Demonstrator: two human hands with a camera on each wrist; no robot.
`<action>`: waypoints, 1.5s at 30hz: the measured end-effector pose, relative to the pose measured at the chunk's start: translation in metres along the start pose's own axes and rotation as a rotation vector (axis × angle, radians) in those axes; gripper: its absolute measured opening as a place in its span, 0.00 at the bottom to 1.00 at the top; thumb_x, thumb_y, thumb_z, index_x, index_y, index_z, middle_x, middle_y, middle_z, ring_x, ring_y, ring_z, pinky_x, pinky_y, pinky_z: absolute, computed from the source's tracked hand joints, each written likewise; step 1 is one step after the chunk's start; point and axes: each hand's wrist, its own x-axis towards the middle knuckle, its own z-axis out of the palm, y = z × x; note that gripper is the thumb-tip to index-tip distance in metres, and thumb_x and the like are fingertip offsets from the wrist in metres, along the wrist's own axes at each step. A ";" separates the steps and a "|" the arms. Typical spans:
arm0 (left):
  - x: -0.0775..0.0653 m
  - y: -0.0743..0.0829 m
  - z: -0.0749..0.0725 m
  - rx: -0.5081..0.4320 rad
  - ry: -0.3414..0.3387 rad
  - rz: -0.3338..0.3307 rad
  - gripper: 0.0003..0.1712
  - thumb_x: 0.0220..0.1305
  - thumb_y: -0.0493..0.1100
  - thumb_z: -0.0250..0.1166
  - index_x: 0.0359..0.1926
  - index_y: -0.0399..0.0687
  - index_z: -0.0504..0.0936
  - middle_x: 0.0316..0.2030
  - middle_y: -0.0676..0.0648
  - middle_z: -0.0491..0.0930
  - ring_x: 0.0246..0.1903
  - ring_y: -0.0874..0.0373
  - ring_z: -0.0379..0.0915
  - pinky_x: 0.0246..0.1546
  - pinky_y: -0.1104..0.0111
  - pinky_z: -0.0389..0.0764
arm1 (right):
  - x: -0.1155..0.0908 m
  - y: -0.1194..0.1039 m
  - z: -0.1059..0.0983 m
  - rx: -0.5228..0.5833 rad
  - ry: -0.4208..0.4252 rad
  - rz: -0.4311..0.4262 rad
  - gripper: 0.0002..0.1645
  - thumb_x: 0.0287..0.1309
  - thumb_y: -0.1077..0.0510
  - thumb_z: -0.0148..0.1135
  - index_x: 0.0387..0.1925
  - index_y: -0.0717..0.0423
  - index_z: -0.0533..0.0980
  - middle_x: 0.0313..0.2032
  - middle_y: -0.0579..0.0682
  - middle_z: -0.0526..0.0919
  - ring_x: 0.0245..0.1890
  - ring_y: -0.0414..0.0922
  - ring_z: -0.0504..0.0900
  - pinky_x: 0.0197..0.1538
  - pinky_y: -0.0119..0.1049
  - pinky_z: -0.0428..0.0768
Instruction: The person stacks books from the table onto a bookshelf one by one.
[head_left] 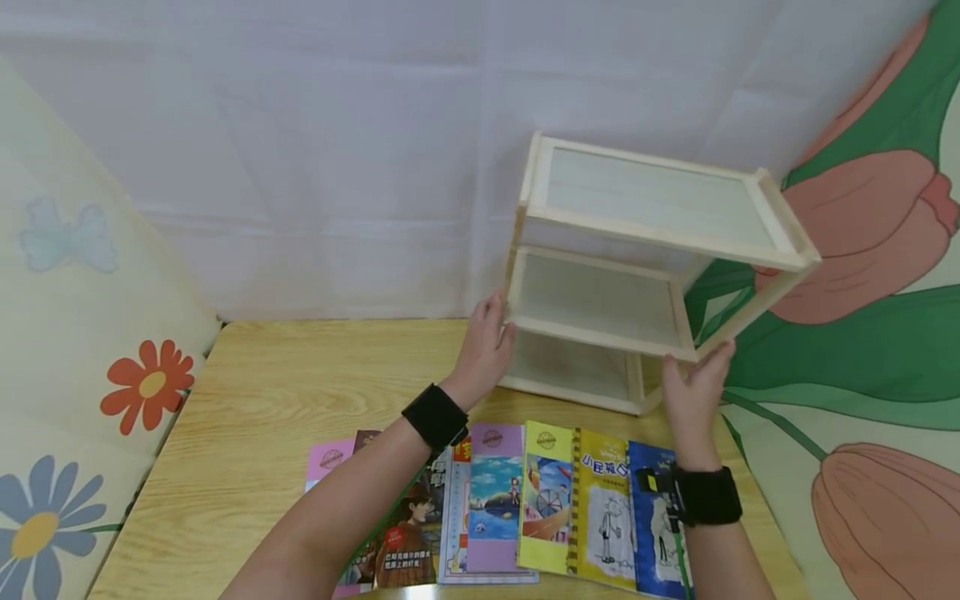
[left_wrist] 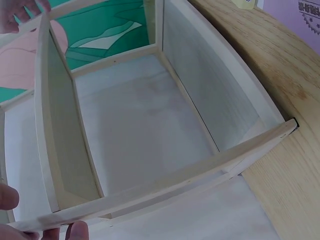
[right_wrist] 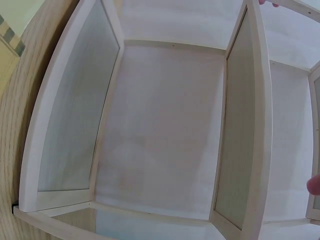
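A small three-tier wooden shelf (head_left: 600,329) with pale frames and thin grey-green panels stands at the back right of the table. My left hand (head_left: 482,354) grips its left side post near the middle tier. In the left wrist view, the thumb and fingers (left_wrist: 77,231) lie on both sides of that post. At the opposite side, my right hand (head_left: 696,408) holds the right frame by the middle tier, thumb toward the front. The right wrist view shows one fingertip (right_wrist: 314,185) at its edge; the rest of that hand is out of frame.
Several books lie along the front of the wooden table (head_left: 300,375), among them a yellow book (head_left: 609,517), a blue book (head_left: 656,533) and a purple book (head_left: 495,492). A white cloth (head_left: 337,167) hangs behind, with flower-print panels (head_left: 862,350) at the sides.
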 end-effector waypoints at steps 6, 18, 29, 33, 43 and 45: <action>-0.006 -0.005 -0.005 -0.015 0.033 -0.013 0.34 0.71 0.40 0.49 0.73 0.42 0.49 0.62 0.35 0.62 0.61 0.44 0.63 0.64 0.55 0.66 | -0.001 0.008 0.009 -0.021 -0.024 0.007 0.55 0.59 0.63 0.54 0.73 0.52 0.28 0.74 0.56 0.38 0.73 0.51 0.47 0.72 0.47 0.54; -0.022 -0.010 -0.021 -0.042 0.127 -0.052 0.32 0.71 0.39 0.48 0.73 0.43 0.50 0.59 0.36 0.62 0.58 0.46 0.66 0.60 0.56 0.71 | -0.007 0.000 0.028 0.059 -0.115 0.018 0.55 0.61 0.63 0.53 0.73 0.53 0.25 0.74 0.53 0.27 0.74 0.46 0.36 0.73 0.46 0.47; -0.031 -0.019 -0.036 -0.062 0.194 -0.062 0.31 0.71 0.40 0.49 0.73 0.50 0.52 0.57 0.39 0.64 0.57 0.49 0.66 0.60 0.55 0.70 | -0.015 -0.008 0.044 0.048 -0.143 -0.029 0.56 0.60 0.64 0.55 0.73 0.50 0.27 0.74 0.51 0.30 0.74 0.48 0.38 0.72 0.49 0.50; -0.036 -0.022 -0.041 -0.063 0.216 -0.064 0.32 0.71 0.41 0.49 0.73 0.50 0.52 0.57 0.39 0.64 0.56 0.49 0.65 0.60 0.55 0.70 | -0.020 -0.022 0.048 0.053 -0.167 -0.037 0.55 0.60 0.65 0.55 0.73 0.54 0.27 0.74 0.53 0.30 0.74 0.50 0.37 0.72 0.51 0.50; -0.043 -0.033 -0.058 -0.067 0.281 -0.069 0.29 0.72 0.40 0.48 0.71 0.46 0.56 0.53 0.38 0.65 0.48 0.49 0.67 0.50 0.56 0.75 | -0.034 -0.046 0.064 0.091 -0.217 -0.023 0.55 0.59 0.66 0.54 0.72 0.59 0.26 0.73 0.58 0.26 0.74 0.51 0.33 0.73 0.49 0.46; -0.044 -0.034 -0.062 -0.062 0.296 -0.071 0.28 0.71 0.39 0.49 0.70 0.45 0.57 0.52 0.38 0.65 0.48 0.49 0.67 0.50 0.55 0.74 | -0.035 -0.047 0.067 0.094 -0.225 -0.027 0.55 0.59 0.67 0.54 0.72 0.59 0.26 0.73 0.58 0.27 0.74 0.51 0.34 0.73 0.48 0.46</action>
